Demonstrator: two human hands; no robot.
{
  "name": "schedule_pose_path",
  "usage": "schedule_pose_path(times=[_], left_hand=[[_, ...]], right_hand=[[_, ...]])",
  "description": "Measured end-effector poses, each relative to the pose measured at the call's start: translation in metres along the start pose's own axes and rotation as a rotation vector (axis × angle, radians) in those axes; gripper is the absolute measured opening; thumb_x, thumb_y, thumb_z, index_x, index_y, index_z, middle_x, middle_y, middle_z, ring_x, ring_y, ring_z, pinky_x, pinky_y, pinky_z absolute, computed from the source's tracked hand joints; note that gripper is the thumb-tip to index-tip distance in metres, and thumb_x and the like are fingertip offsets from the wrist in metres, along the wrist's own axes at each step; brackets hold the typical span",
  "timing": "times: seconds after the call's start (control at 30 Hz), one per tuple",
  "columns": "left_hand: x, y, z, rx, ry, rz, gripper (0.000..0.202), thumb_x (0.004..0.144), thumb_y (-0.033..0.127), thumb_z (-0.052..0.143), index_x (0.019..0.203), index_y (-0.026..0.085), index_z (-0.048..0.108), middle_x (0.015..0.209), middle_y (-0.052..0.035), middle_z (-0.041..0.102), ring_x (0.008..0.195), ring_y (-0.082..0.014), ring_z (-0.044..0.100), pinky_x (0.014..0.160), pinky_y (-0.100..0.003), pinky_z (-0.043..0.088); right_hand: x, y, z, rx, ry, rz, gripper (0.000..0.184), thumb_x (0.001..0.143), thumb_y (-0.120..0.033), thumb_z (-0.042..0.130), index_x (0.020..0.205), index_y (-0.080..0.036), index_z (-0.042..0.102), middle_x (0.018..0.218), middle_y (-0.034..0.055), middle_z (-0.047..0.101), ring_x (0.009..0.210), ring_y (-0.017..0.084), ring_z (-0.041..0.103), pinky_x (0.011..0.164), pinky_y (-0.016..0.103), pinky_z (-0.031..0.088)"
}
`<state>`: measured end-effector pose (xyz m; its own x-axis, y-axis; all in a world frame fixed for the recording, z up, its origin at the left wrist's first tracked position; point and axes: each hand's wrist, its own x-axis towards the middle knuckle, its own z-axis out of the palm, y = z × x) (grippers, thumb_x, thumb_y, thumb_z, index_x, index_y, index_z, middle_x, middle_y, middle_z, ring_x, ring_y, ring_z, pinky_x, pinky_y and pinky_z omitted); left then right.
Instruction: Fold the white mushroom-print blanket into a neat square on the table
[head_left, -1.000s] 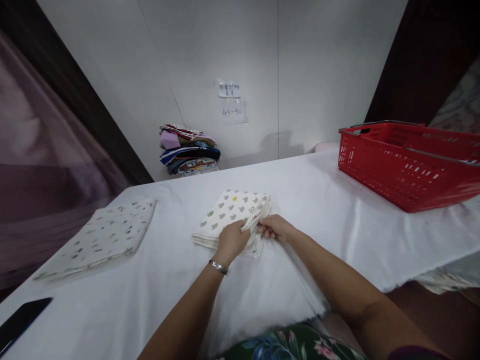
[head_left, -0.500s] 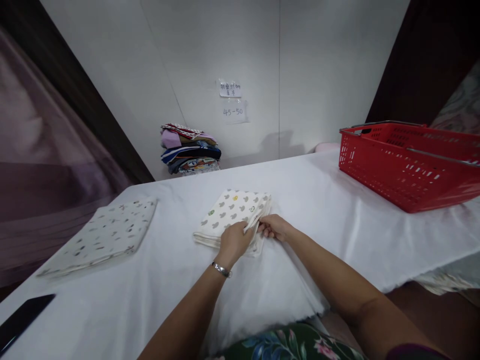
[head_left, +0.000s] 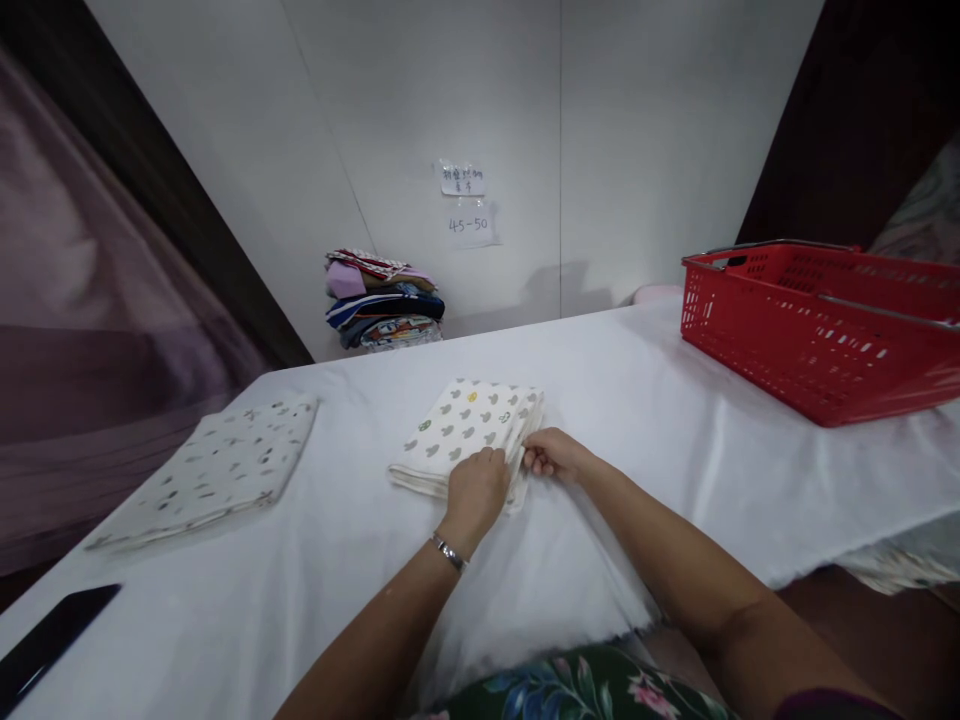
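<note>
A folded white cloth [head_left: 461, 425] with grey bunny-like prints and a few small coloured ones lies on the white-covered table [head_left: 630, 380]. At its near right corner, my left hand [head_left: 478, 490] is closed on the layered edge, its thumb side hidden from view. My right hand [head_left: 553, 455] pinches the cloth's right edge with curled fingers. A silver bracelet [head_left: 448, 552] circles my left wrist. Further left rests a second folded white cloth [head_left: 225, 465] with small scattered prints.
A red plastic basket [head_left: 817, 340] with metal handles stands at the right. A pile of folded fabrics [head_left: 384, 305] is by the back wall, below two paper labels [head_left: 469, 222]. A dark phone-like slab [head_left: 52, 640] lies at the near left. A purple curtain [head_left: 97, 350] hangs on the left.
My left hand has turned over the cloth's near right corner, its fingers now lying lower and flatter against the edge. My right hand stays almost in place.
</note>
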<state>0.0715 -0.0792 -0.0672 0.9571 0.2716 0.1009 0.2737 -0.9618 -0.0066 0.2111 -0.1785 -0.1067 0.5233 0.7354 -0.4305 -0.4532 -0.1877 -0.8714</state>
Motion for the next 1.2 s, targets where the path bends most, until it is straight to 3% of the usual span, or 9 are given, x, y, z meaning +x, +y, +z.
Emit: schedule_pose_path(times=[0.3,0.43,0.6,0.7,0.9,1.03,1.2], left_hand=[[-0.001,0.006,0.007,0.032,0.022,0.085,0.018,0.087,0.018,0.038,0.093,0.018,0.055,0.093,-0.0068,0.055,0.086,-0.019,0.053,0.068,-0.03,0.038],[-0.006,0.008,0.007,0.002,0.044,0.083,0.018,0.086,0.028,0.043,0.096,0.018,0.053,0.094,-0.0069,0.055,0.088,-0.0201,0.053,0.071,-0.031,0.039],[-0.005,0.011,0.006,-0.002,0.041,0.031,0.038,0.082,0.038,0.05,0.114,0.017,0.045,0.096,-0.0079,0.055,0.085,-0.0216,0.056,0.067,-0.03,0.041],[0.001,0.013,0.004,0.018,0.012,0.002,0.039,0.085,0.034,0.045,0.119,0.016,0.041,0.095,-0.0086,0.057,0.082,-0.0217,0.058,0.063,-0.03,0.042],[0.01,0.014,0.004,0.078,0.006,-0.005,0.031,0.083,0.012,0.037,0.112,0.014,0.046,0.09,-0.0098,0.06,0.079,-0.0217,0.061,0.062,-0.031,0.044],[0.012,0.013,0.007,0.103,0.013,0.025,0.034,0.083,0.011,0.035,0.115,0.012,0.047,0.089,-0.0108,0.06,0.078,-0.0233,0.062,0.061,-0.032,0.045],[0.007,0.017,0.004,0.11,-0.001,0.064,0.041,0.084,0.011,0.034,0.124,0.012,0.043,0.091,-0.0115,0.06,0.079,-0.0226,0.061,0.062,-0.031,0.045]], right_hand=[[-0.004,-0.001,0.003,0.019,-0.019,-0.027,0.018,0.078,-0.013,0.045,0.063,-0.012,0.055,0.048,0.0014,0.06,0.033,0.006,0.047,0.025,0.015,0.022],[-0.004,-0.002,0.003,0.016,-0.023,-0.041,0.02,0.079,-0.014,0.045,0.062,-0.011,0.055,0.048,0.0015,0.06,0.032,0.006,0.047,0.025,0.016,0.021],[-0.002,0.0,0.003,0.008,-0.003,-0.079,0.019,0.078,-0.015,0.047,0.06,-0.012,0.055,0.045,-0.0002,0.057,0.031,0.007,0.047,0.025,0.016,0.021],[-0.002,0.001,0.003,0.005,0.003,-0.105,0.02,0.078,-0.015,0.048,0.06,-0.012,0.055,0.044,-0.0009,0.057,0.031,0.006,0.046,0.025,0.016,0.021],[-0.002,0.002,0.003,0.014,-0.015,-0.122,0.023,0.081,-0.02,0.047,0.063,-0.01,0.058,0.049,0.0004,0.059,0.032,0.006,0.047,0.026,0.016,0.021],[-0.003,0.003,0.005,0.047,-0.004,-0.125,0.024,0.082,-0.03,0.051,0.072,-0.01,0.06,0.059,0.0018,0.062,0.038,0.006,0.052,0.028,0.016,0.023],[-0.001,0.006,0.011,0.048,0.057,-0.135,0.023,0.078,-0.035,0.06,0.07,-0.014,0.054,0.057,0.0002,0.061,0.047,0.01,0.06,0.031,0.015,0.029]])
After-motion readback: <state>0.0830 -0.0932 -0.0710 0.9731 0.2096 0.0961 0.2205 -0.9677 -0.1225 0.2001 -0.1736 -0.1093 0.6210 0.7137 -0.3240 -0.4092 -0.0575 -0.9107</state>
